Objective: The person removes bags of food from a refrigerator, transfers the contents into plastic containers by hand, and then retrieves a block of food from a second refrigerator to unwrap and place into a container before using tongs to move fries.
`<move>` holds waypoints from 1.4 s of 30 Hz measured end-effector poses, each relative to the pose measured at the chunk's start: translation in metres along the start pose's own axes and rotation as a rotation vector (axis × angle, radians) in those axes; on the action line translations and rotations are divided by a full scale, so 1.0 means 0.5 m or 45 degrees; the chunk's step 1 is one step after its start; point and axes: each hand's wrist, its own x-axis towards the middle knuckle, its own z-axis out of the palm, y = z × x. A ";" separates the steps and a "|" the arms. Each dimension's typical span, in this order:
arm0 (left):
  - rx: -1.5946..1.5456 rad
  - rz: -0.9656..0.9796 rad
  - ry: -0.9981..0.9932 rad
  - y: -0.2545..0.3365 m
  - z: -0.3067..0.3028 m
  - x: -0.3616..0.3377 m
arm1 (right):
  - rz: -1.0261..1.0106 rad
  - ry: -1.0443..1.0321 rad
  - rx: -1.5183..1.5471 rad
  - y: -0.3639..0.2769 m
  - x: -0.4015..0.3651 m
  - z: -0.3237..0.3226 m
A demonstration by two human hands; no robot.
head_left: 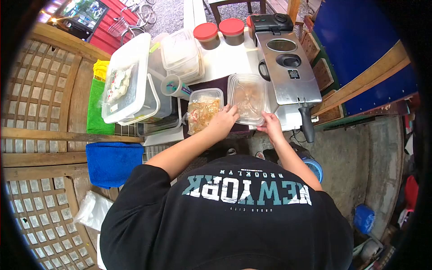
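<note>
A clear rectangular plastic container (247,96) with a translucent lid sits in front of me, something brownish showing inside. My left hand (226,120) grips its near left corner, fingers curled at the rim. At the near right corner, my right hand (271,127) pinches the edge between thumb and fingers. Just left of it, touching or very close, stands a smaller open container (206,105) with a clear plastic bag of yellowish, partly red food in it. My left forearm passes over the near side of that one.
A steel deep fryer (292,83) with a black-handled basket (307,126) stands right. Two red-lidded jars (232,27) are at the back. To the left are a patterned cup (174,85), stacked lidded containers (181,51) and a large white-rimmed bin (148,101).
</note>
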 end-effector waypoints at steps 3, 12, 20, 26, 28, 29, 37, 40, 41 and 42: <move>-0.020 -0.059 -0.017 0.008 -0.004 0.007 | -0.143 0.065 -0.193 0.015 0.025 0.002; -0.328 -0.700 0.222 -0.154 0.025 0.158 | 0.074 0.172 -0.111 0.020 0.045 0.009; -0.899 -0.861 -0.173 -0.327 0.101 0.261 | 0.121 0.121 0.142 0.025 0.025 0.008; -0.794 -0.864 -0.400 -0.390 0.189 0.278 | -0.012 0.098 0.036 0.020 0.025 0.010; -0.575 -0.811 -0.518 -0.374 0.149 0.297 | 0.045 0.112 0.070 0.019 0.025 0.014; -0.526 -0.805 -0.600 -0.367 0.134 0.304 | 0.068 0.117 0.081 0.017 0.025 0.013; -1.431 -0.759 -0.460 -0.263 0.148 0.432 | 0.070 0.026 0.229 0.027 -0.007 0.019; -0.428 -0.424 -0.540 -0.226 0.116 0.459 | 0.083 0.003 0.163 0.027 0.004 0.014; -0.373 -0.435 -0.592 -0.226 0.124 0.469 | 0.089 0.006 0.169 0.021 0.001 0.017; -0.319 -0.444 -0.646 -0.227 0.139 0.480 | 0.072 0.009 0.176 0.024 0.006 0.019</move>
